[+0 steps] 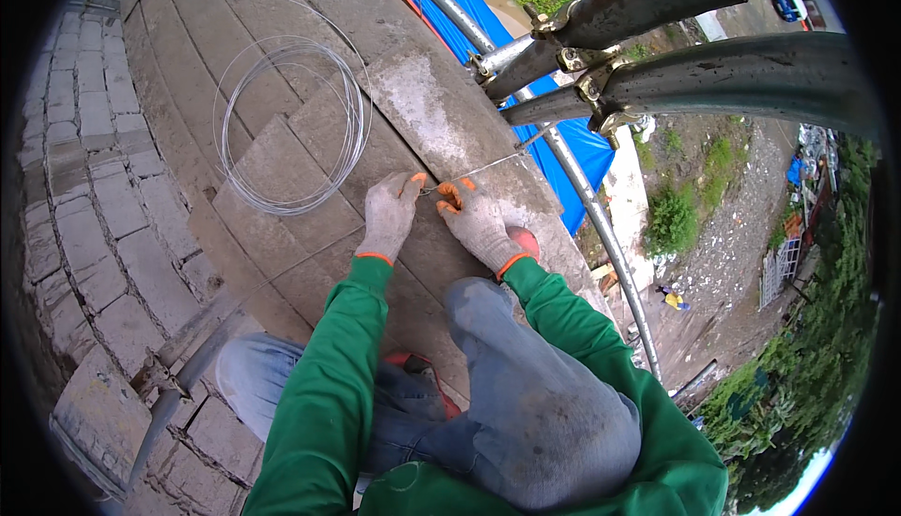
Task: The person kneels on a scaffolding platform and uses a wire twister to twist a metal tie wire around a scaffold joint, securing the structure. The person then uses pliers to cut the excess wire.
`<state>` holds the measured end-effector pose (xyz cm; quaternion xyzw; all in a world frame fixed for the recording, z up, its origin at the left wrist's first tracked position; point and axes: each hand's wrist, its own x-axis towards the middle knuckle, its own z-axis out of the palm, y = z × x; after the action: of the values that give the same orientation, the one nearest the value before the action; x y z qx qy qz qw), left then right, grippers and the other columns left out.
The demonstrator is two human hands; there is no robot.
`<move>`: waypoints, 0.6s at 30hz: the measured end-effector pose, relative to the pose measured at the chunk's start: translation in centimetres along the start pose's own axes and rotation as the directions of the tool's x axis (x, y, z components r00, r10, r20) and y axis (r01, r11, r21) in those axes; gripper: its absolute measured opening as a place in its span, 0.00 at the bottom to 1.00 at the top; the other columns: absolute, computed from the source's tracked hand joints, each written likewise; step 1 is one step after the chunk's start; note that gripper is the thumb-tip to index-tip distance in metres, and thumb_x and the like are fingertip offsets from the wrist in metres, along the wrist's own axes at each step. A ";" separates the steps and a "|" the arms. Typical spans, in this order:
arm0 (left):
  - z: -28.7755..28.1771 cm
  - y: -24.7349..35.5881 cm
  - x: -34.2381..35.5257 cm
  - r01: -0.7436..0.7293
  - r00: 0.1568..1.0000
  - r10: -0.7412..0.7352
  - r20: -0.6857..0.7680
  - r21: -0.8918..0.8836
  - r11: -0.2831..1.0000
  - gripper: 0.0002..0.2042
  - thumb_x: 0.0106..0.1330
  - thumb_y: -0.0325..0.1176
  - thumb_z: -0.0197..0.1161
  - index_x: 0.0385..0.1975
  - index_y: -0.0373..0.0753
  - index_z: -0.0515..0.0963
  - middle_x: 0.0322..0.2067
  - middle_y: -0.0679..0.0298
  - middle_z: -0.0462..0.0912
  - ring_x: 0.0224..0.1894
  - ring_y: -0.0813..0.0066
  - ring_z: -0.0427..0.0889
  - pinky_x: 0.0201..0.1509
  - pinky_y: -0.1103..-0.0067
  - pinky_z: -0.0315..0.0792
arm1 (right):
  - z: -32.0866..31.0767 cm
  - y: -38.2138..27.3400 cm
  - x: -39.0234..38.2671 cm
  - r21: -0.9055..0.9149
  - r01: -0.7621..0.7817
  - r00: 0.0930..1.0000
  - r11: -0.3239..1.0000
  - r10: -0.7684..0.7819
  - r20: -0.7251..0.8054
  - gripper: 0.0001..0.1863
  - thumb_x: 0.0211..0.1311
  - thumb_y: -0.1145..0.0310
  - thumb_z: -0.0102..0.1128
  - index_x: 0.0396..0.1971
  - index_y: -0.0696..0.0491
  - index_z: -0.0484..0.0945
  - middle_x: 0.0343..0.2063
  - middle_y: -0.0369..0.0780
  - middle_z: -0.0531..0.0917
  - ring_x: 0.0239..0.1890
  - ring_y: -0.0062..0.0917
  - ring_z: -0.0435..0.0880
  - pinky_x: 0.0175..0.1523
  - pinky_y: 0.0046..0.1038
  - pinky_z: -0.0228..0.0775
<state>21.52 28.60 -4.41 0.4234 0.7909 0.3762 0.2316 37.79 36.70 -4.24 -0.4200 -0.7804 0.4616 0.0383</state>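
Observation:
Both of my hands, in pale knit gloves with orange fingertips, meet low over the boards. My left hand [388, 215] is closed in a pinch at a short bit of thin metal wire. Just to its right, my right hand [477, 222] has its fingers curled together on the same wire. From there a taut wire [490, 166] runs up and right toward the scaffold tubes. A loose coil of wire [284, 206] lies on the planks, to the upper left of my hands. The exact wire ends are hidden between my fingers.
Grey planks [310, 127] form the platform under me. Thick scaffold tubes [648, 9] joined by clamps [591, 89] rise at the right, beside a blue sheet [584, 161]. Beyond that edge the ground drops far below. A brick wall [103, 169] stands on the left.

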 end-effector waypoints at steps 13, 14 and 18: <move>0.4 0.6 4.7 0.794 0.550 -0.702 0.452 -0.023 0.608 0.24 0.72 0.50 0.60 0.21 0.35 0.76 0.20 0.61 0.77 0.24 0.67 0.77 0.32 0.69 0.74 | 2.6 0.3 -1.3 0.670 -0.549 0.828 0.500 0.435 0.353 0.17 0.69 0.67 0.63 0.51 0.62 0.78 0.37 0.44 0.86 0.29 0.27 0.85 0.32 0.29 0.78; 0.5 1.6 4.7 0.806 0.535 -0.699 0.475 -0.039 0.590 0.24 0.72 0.50 0.60 0.20 0.35 0.76 0.19 0.60 0.77 0.24 0.67 0.77 0.32 0.70 0.74 | 2.8 0.1 -1.6 0.731 -0.568 0.808 0.378 0.426 0.407 0.16 0.70 0.66 0.62 0.50 0.62 0.78 0.36 0.44 0.86 0.28 0.28 0.86 0.31 0.30 0.78; 0.3 -1.3 4.1 0.705 0.629 -0.683 0.372 0.099 0.703 0.26 0.73 0.55 0.58 0.27 0.34 0.82 0.22 0.62 0.79 0.25 0.70 0.78 0.30 0.68 0.72 | 4.5 -1.9 0.3 0.737 -0.645 0.704 0.204 0.535 0.467 0.15 0.75 0.63 0.57 0.46 0.61 0.79 0.34 0.45 0.86 0.30 0.32 0.87 0.28 0.32 0.78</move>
<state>18.94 31.73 -5.80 0.1443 0.8209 0.1902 0.5189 34.44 33.38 -5.49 -0.5782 -0.2139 0.7870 0.0225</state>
